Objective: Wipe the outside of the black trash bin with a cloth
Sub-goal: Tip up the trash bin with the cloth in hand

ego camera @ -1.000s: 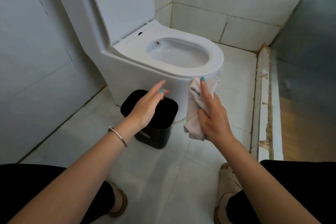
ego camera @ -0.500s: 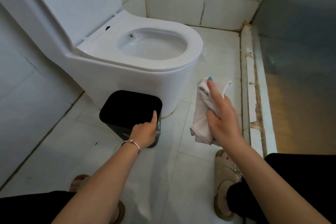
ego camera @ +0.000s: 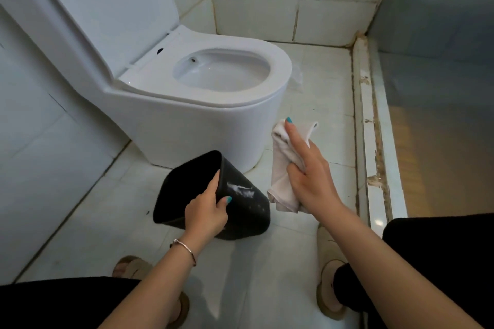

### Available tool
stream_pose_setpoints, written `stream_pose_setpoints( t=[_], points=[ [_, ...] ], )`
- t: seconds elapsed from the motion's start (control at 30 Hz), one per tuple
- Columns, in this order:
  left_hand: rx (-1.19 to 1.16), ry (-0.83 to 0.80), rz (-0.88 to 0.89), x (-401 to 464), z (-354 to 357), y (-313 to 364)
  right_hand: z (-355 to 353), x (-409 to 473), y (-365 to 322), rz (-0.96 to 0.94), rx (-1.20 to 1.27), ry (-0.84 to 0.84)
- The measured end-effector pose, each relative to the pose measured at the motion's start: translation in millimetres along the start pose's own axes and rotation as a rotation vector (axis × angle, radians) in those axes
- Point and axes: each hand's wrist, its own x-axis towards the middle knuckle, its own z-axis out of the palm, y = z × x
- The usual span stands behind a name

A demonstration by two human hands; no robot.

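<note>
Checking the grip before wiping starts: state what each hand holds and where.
Left hand grips the black trash bin by its rim. Right hand holds the cloth around its bunched middle.

Left hand (ego camera: 205, 212) gripping bin (ego camera: 240, 203) rim, right hand (ego camera: 311, 181) apparently clutching cloth (ego camera: 280, 168)

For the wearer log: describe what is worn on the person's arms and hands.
Both forearms are bare, with no sleeves in view. The left hand has a thin silver bangle at the wrist and teal polish on the thumbnail. The right hand shows the same teal polish on one fingertip; no ring, watch or glove is visible.
</note>
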Motion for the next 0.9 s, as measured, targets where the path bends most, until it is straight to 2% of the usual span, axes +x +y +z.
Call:
stream_pose_setpoints(
  t=[0.13,0.27,0.43,0.63,0.7,0.9],
  points=[
    [-0.324,-0.004,-0.077,-21,14,2,3,-3,3,-0.009,-0.006,-0.033],
    [-0.465,-0.026,-0.081,-32,22,0,3,-4,7,0.013,0.000,-0.045],
    [-0.471,-0.075,-0.070,-34,18,-1,10,-5,13,0.049,0.004,-0.054],
    [-0.225,-0.243,0.006,-31,7,-4,18,-7,18,0.079,0.020,-0.082],
    [-0.233,-0.303,-0.003,-30,3,-5,19,-7,19,0.093,0.042,-0.083],
    [-0.262,-0.258,-0.026,-27,5,-2,19,-7,24,0.204,0.094,-0.063]
  ],
)
